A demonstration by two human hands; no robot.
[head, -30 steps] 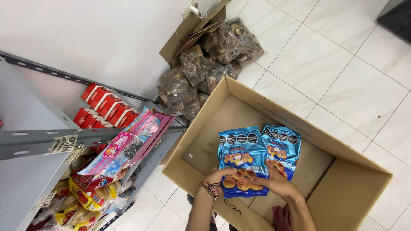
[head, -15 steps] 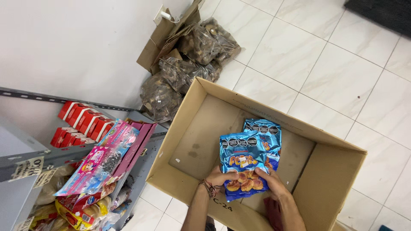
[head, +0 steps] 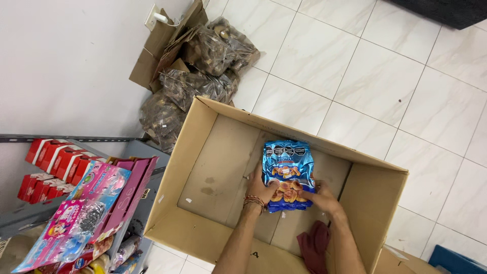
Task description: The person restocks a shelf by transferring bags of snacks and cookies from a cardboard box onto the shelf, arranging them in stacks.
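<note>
Red cartons line the shelf at far left, with pink packs hanging off its front edge. Right of them, inside the open cardboard box, the left hand and right hand clasp a blue snack bag from both sides. Clear bags of brown goods and flattened cardboard lie by the wall beyond the box.

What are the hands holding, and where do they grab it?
Both hands, left hand and right hand, hold blue snack bags by their lower side edges, inside the cardboard box.
</note>
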